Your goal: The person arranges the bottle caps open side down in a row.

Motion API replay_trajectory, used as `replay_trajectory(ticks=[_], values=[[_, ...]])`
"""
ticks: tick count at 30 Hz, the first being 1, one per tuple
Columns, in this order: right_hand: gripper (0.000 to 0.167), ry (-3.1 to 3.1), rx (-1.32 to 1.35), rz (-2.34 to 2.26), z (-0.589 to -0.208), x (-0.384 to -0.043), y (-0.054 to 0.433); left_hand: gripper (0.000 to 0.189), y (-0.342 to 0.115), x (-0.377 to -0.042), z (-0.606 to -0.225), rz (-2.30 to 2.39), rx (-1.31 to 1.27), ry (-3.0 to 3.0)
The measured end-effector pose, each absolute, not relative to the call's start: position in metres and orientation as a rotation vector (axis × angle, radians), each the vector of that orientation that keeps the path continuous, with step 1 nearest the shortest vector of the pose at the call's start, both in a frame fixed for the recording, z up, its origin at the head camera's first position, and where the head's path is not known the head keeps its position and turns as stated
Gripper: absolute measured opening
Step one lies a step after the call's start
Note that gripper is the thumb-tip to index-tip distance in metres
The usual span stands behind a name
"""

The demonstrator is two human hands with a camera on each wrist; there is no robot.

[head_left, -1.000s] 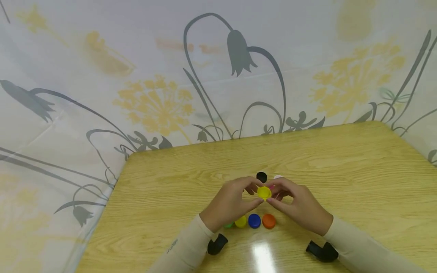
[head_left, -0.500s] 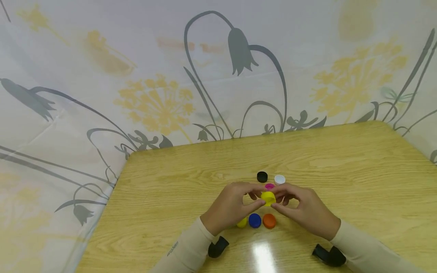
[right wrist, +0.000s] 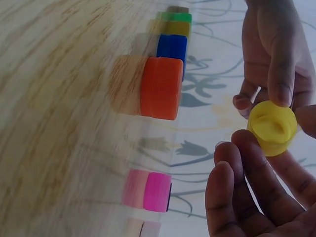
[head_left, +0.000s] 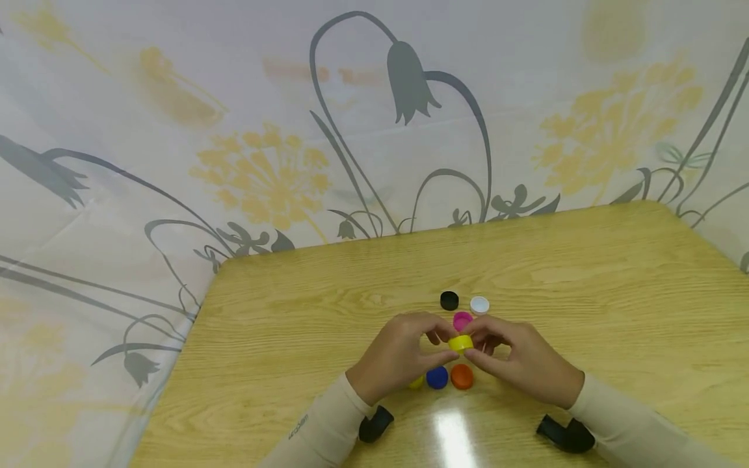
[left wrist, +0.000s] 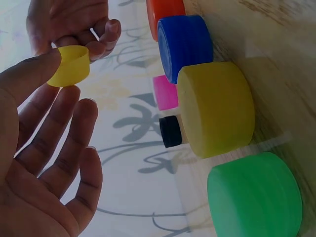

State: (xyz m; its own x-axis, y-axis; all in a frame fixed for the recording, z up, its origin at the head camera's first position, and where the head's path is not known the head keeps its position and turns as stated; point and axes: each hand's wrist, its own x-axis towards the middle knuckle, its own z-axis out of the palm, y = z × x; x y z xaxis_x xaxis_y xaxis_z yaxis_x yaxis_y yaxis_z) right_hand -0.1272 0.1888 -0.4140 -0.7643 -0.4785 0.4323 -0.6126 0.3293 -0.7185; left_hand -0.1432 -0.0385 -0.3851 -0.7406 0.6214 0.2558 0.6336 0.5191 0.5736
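A small yellow bottle cap [head_left: 461,344] is held above the table between both hands. My left hand [head_left: 404,354] pinches it from the left, thumb and fingertips at its edge. From the other side my right hand [head_left: 517,357] pinches the same cap with thumb and fingers. In the head view the cap stands side-on; its round face shows in the right wrist view. Below the hands, a blue cap [head_left: 437,377] and an orange cap [head_left: 462,376] lie in a row with another yellow cap [left wrist: 217,108] and a green cap [left wrist: 254,195], which the left hand hides in the head view.
Beyond the hands lie a pink cap [head_left: 463,320], a black cap [head_left: 449,301] and a white cap [head_left: 480,305]. The wooden table [head_left: 292,312] ends at a flower-patterned cloth [head_left: 263,84]. Black curved pieces [head_left: 376,424] sit by both wrists.
The yellow cap has turned from facing the head camera to side-on and moved slightly nearer the person. The right hand has shifted a little right, uncovering the pink and white caps.
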Motion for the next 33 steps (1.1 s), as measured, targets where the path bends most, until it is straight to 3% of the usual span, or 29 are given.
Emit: replay_trajectory(ticks=[14, 33], values=[[0.015, -2.529, 0.946, 1.424, -0.4148, -0.1259, 0.1889, 0.021, -0.0385, -0.1440, -0.3866, -1.030, -1.133, -2.786], [0.028, -2.487, 0.964, 1.406, -0.4118, -0.1266, 0.1887, 0.022, -0.0386, -0.1443, -0.3887, -1.078, -1.112, -2.801]])
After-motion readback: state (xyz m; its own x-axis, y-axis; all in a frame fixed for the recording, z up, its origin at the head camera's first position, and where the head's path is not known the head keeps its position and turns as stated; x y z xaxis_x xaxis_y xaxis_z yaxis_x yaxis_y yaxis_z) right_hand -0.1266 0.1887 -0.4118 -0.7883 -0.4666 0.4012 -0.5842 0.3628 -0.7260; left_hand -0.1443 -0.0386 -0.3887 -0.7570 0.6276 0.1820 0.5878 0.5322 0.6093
